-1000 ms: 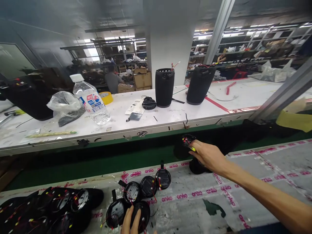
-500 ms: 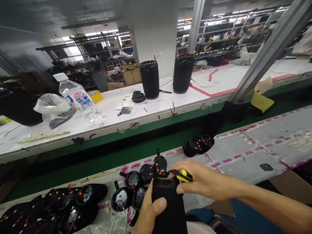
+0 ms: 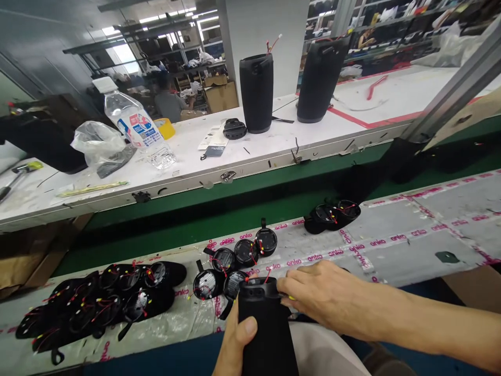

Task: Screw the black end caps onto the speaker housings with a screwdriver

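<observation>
A black fabric-covered speaker housing (image 3: 266, 334) is upright, tilted slightly, low in the middle of the head view. Wrapped around its left side is my left hand (image 3: 238, 339), thumb across the front. At the open top rim, red wires show. My right hand (image 3: 313, 292) is closed at the rim's right side, with its fingers curled around a yellow-and-black tool (image 3: 288, 301). Only a small yellow part of that tool shows, so its kind is hidden. Just beyond the housing stand several round black speaker parts (image 3: 246, 253) with red wires and black straps.
Several more wired housings (image 3: 136, 303) crowd the bench (image 3: 188, 324) at left; a further pair (image 3: 332, 215) lies farther right. On the white shelf (image 3: 188, 183) are a water bottle (image 3: 143, 130), a plastic bag (image 3: 97, 143), yellow tape (image 3: 165, 128) and two upright speakers (image 3: 256, 94).
The view has shifted, and the shelf looks nearer. My right hand has turned palm-down over the housing's right rim, covering most of the yellow-and-black tool. My left hand keeps its hold.
</observation>
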Demonstrator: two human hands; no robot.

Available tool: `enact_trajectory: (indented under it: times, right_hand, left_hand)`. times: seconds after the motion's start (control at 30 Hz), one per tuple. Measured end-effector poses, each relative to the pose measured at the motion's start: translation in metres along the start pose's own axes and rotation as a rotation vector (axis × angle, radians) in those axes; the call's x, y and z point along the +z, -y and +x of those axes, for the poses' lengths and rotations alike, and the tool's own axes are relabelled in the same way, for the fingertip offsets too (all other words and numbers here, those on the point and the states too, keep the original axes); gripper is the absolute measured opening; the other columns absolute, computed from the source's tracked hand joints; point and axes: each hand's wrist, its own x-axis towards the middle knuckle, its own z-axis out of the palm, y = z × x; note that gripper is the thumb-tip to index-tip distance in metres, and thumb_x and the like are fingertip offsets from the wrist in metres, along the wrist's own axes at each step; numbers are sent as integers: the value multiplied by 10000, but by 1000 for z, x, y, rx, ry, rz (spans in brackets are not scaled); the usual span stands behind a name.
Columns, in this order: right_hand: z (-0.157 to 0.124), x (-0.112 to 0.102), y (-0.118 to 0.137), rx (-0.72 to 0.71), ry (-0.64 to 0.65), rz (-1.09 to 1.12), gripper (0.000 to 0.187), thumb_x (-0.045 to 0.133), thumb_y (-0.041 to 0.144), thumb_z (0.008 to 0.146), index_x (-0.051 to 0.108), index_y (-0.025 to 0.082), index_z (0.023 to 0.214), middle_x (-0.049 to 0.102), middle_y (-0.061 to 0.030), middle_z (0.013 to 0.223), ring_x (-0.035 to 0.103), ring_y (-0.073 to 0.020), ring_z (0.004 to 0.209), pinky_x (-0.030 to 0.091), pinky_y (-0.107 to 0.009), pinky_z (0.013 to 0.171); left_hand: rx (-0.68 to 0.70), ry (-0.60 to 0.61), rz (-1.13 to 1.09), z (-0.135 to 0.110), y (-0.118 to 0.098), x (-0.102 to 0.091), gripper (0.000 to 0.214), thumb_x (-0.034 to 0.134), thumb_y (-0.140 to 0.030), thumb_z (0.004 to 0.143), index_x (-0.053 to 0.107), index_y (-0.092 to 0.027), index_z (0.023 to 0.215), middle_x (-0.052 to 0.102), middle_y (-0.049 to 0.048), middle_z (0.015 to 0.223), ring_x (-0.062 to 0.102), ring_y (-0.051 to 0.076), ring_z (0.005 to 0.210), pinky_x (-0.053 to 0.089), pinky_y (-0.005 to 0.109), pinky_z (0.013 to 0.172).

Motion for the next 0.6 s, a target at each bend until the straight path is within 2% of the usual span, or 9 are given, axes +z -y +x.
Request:
enact_trajectory:
  times: [0.23,0.4,0.6]
  right_hand:
    - [1,5,6,-27,88,-51,200,363,253,1081,498,197,945,587,-1,757,524,-157,547,173,-348,478]
    - [-3,12,6,-36,92,-54,199,357,233,1078,498,198,941,583,-3,752,517,-157,545,161,-356,471]
    - [-6,14,8,-57,59,-103,156,414,229,1066,497,203,936,575,4,742,492,-144,528,133,-359,474]
  left_hand:
    - [-45,15,-117,-10,-1,10,994,763,-472,694,341,-247,1566,665,161,1331,616,414,1239,394,595,1111]
    - [-50,16,-96,-12,-2,7,988,789,-467,687,365,-264,1556,666,151,1345,619,411,1240,408,582,1108]
    - [-28,-3,-68,-19,-1,6,897,756,-452,751,383,-280,1549,636,135,1403,588,389,1293,391,553,1137]
